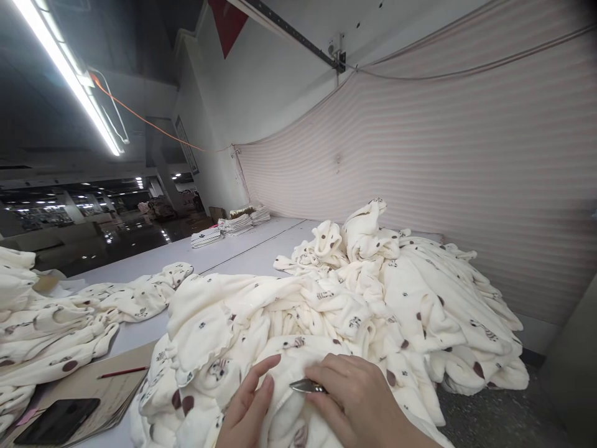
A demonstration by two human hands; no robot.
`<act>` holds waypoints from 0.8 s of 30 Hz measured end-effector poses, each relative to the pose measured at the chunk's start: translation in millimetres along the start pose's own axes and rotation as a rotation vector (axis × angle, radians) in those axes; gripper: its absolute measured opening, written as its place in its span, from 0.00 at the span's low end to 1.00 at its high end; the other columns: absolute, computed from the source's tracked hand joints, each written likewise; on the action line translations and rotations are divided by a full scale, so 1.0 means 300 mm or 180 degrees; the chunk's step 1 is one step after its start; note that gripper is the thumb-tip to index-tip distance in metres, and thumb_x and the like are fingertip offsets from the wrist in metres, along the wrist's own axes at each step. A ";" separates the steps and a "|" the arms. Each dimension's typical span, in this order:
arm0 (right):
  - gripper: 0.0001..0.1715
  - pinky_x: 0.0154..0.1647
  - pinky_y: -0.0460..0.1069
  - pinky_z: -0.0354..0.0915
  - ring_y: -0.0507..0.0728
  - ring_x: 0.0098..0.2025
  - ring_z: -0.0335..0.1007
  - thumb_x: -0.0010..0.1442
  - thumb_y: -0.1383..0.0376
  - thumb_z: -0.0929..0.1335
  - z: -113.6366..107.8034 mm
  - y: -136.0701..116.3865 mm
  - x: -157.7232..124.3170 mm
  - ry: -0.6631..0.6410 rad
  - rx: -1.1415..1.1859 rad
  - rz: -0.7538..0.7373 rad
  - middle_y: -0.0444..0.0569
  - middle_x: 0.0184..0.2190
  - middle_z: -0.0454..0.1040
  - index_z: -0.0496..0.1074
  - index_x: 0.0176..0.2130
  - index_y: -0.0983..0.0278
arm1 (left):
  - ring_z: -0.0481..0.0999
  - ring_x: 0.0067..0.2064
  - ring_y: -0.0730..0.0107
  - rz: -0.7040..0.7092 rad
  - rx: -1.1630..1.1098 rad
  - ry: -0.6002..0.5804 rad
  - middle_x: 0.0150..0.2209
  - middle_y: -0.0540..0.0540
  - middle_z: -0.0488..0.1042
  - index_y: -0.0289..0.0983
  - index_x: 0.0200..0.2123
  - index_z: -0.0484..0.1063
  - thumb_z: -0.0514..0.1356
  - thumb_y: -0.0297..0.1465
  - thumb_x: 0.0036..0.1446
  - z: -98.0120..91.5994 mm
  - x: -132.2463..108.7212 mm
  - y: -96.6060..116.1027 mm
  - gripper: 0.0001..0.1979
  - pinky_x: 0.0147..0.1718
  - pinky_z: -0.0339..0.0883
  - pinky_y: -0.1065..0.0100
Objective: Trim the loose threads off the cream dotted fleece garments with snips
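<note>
Thread snips [305,386] with pointed metal blades sit in my right hand [357,395], whose fingers are closed around them. The blades point left, toward my left hand [249,401]. That hand rests at the cream fleece cloth [284,367], its thumb and forefinger stretched out and a little apart; its other fingers are mostly hidden. Both hands are low in the view, over the front of a big heap of cream fleece pieces [420,298] printed with brown spots and small figures.
More printed fleece [60,330] lies at the left. In front of it are a brown paper stack [112,389], a red pencil [122,372] and a black phone [58,421]. Folded white stacks [236,223] stand at the back of the table [252,249]. A striped cloth [420,137] hangs behind.
</note>
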State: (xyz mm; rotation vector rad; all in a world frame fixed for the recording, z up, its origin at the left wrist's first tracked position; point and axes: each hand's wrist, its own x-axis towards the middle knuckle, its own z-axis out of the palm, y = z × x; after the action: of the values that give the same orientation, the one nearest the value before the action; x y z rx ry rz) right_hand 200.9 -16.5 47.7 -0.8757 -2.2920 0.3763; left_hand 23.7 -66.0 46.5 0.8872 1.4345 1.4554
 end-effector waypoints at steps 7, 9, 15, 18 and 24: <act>0.09 0.35 0.49 0.60 0.58 0.36 0.73 0.58 0.67 0.67 0.002 0.008 -0.015 0.0140 -0.0119 -0.0014 0.46 0.36 0.78 0.72 0.41 0.60 | 0.75 0.35 0.63 -0.0238 -0.0120 -0.0238 0.24 0.54 0.73 0.42 0.48 0.70 0.64 0.46 0.46 0.041 -0.020 0.052 0.26 0.35 0.67 0.68; 0.11 0.35 0.49 0.60 0.58 0.36 0.73 0.57 0.66 0.69 0.005 0.009 -0.019 0.0131 -0.0029 0.0060 0.45 0.36 0.78 0.72 0.42 0.60 | 0.76 0.39 0.61 -0.0326 -0.0198 -0.0305 0.29 0.52 0.77 0.42 0.49 0.69 0.64 0.46 0.46 0.049 -0.024 0.062 0.27 0.35 0.68 0.67; 0.09 0.36 0.49 0.61 0.57 0.36 0.73 0.60 0.66 0.66 0.002 0.007 -0.016 0.0260 0.0259 0.0313 0.46 0.35 0.77 0.74 0.40 0.59 | 0.77 0.37 0.60 -0.0451 -0.0365 -0.0470 0.30 0.50 0.79 0.41 0.51 0.67 0.63 0.45 0.47 0.072 -0.010 0.027 0.29 0.39 0.69 0.63; 0.10 0.36 0.47 0.63 0.56 0.37 0.72 0.61 0.62 0.65 -0.011 0.031 -0.022 0.0405 0.0860 0.0734 0.45 0.34 0.76 0.75 0.40 0.57 | 0.78 0.36 0.60 -0.0389 -0.0285 -0.0318 0.32 0.49 0.79 0.42 0.49 0.67 0.63 0.45 0.47 0.056 0.007 0.042 0.26 0.35 0.71 0.63; 0.16 0.39 0.49 0.63 0.58 0.38 0.70 0.62 0.52 0.62 -0.019 0.125 -0.079 0.0876 0.1659 0.1573 0.47 0.34 0.74 0.70 0.38 0.61 | 0.72 0.23 0.74 0.0261 -0.1064 0.0442 0.25 0.58 0.73 0.47 0.38 0.66 0.65 0.41 0.46 -0.037 0.081 0.160 0.16 0.22 0.67 0.74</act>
State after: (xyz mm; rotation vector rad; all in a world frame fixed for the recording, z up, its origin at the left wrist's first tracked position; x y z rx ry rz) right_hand 236.5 -4.8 23.3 -1.1212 -1.5932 0.9524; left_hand -0.4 -44.8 91.3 0.6514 1.2142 1.7844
